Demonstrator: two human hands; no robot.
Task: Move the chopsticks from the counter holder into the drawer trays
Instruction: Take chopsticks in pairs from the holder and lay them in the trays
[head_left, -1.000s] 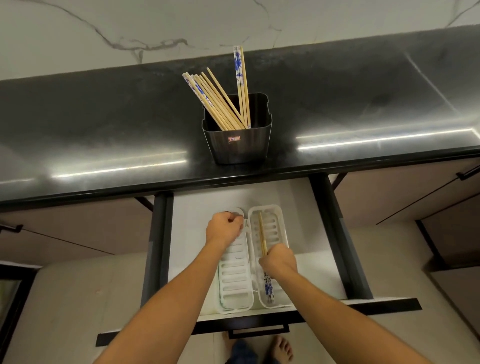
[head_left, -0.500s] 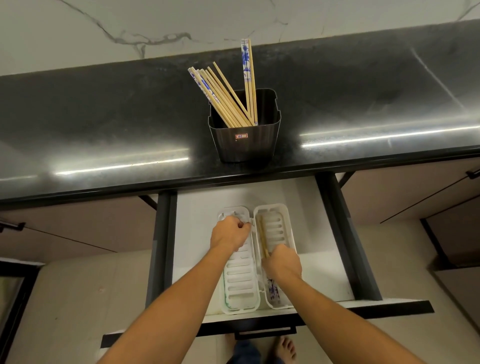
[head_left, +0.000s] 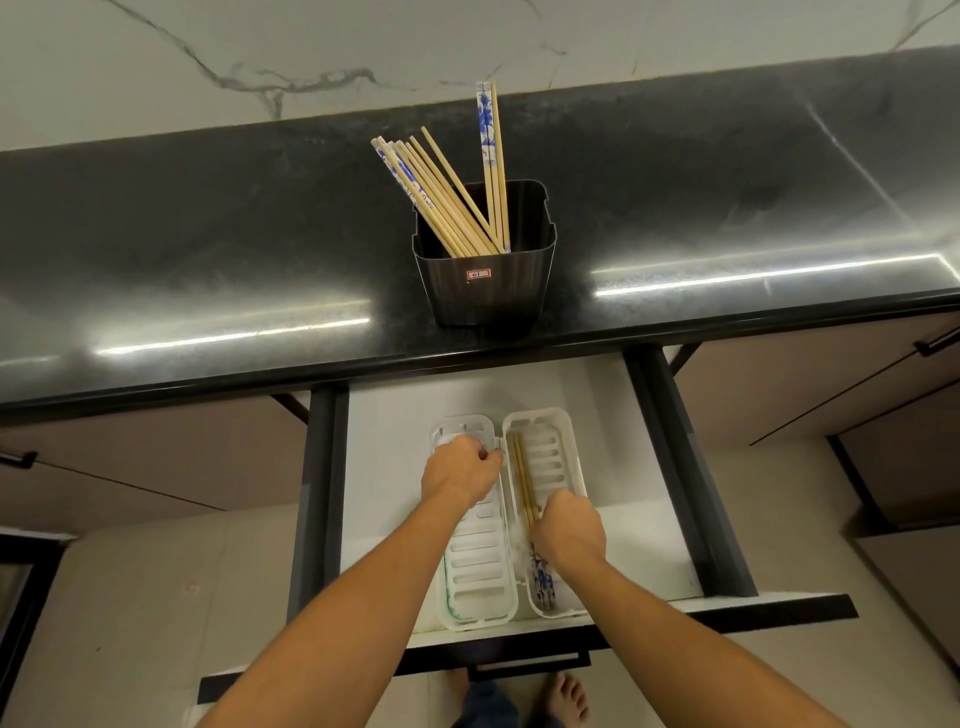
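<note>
2 chopsticks (head_left: 522, 478) sit under my right hand (head_left: 569, 530), lying lengthwise in the right tray (head_left: 565, 441) along its left wall. That hand is closed over their middle, fingers curled down around them. Their plain wooden tips run out past the knuckles towards the counter (head_left: 208, 234). Their blue-patterned ends show on the wrist side of the grip, close to the tray's near end.

My left hand (head_left: 460, 475) is just left of that grip and a little farther away from me, over the far part of the left tray (head_left: 478, 577). Its fingers are curled, knuckles up, with thumb and forefinger at the rim where the 2 trays meet. I cannot tell whether they pinch that rim or only rest on it. The slotted floor of the left tray shows below the left wrist.

Both trays lie side by side, touching, on the white floor of the open drawer (head_left: 395, 441).

Well beyond both hands, the black holder (head_left: 485, 291) stands upright near the counter's front edge. A bundle of chopsticks (head_left: 441, 197) in it fans up and left, and 2 more stand nearly upright at its right side.
</note>
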